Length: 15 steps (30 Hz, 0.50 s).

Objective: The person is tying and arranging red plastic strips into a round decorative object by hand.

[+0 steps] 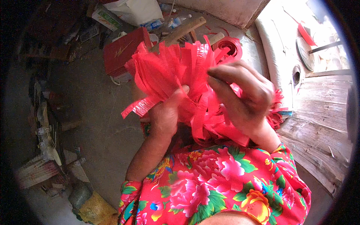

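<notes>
A thick bundle of shiny red plastic strips (159,73) fans out in front of me, with its loose ends pointing up and to the sides. My left hand (167,110) is closed around the lower part of the bundle, the thumb pressed on top of the strips. At the bundle's right side, my right hand (247,95) is raised with thumb and fingers pinched together. Slight blur and the red behind it hide what, if anything, the pinch holds. More red strips hang between both hands and over the flowered red cloth (217,176) I wear.
Beyond the strips lie a red box (125,52), a wooden bar (185,30) and a red roll (229,47). Plastic bottles (152,25) lie farther back. A wooden plank surface (322,97) stands at the right. Clutter with a cardboard piece (37,170) lines the left floor.
</notes>
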Motion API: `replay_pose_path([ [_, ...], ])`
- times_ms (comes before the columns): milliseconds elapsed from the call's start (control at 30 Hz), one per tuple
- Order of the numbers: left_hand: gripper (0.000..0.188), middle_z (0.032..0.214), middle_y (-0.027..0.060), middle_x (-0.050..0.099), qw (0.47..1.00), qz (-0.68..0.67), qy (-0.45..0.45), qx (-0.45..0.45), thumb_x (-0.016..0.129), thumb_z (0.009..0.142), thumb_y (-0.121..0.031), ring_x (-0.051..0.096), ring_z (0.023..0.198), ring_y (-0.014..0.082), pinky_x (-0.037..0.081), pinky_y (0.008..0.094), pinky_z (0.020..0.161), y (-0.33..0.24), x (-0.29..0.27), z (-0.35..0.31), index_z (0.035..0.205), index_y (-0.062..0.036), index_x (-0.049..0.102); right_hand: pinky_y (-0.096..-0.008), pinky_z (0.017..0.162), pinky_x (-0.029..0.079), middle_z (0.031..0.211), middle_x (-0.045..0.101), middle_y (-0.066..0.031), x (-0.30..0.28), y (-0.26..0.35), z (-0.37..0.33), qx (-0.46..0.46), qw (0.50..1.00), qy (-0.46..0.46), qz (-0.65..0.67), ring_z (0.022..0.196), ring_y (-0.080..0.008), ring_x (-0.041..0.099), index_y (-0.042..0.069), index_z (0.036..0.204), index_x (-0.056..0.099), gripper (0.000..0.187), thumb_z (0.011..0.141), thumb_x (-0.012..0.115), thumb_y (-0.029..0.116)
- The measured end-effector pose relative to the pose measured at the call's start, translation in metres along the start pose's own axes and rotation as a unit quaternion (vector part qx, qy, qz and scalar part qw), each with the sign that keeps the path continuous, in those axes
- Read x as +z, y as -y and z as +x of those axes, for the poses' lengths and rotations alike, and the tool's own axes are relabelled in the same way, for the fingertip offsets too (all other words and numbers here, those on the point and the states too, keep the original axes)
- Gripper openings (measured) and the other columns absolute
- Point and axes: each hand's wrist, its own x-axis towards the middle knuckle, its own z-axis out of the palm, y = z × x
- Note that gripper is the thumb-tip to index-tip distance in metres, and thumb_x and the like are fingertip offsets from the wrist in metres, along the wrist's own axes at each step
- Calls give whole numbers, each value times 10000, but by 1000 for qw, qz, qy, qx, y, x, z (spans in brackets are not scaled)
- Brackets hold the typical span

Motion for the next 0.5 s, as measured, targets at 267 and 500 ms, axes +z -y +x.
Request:
replay_pose_path([
  [267, 569, 1316, 51, 563, 998, -31, 40, 35, 722, 858, -35, 550, 1179, 192, 434, 360, 1041, -7, 5, -5, 1374, -52, 483, -258, 606, 479, 755, 650, 7, 47, -50, 0, 290, 879, 52, 374, 689, -67, 575, -21, 992, 695, 291, 858, 765, 227],
  [500, 561, 1347, 56, 548, 998, -37, 34, 26, 715, 878, -68, 539, 1203, 192, 413, 361, 1065, -2, 4, -4, 1385, -45, 476, -217, 591, 467, 767, 677, 3, 42, -44, 4, 401, 855, 79, 319, 676, -49, 580, 22, 875, 712, 212, 867, 762, 227],
])
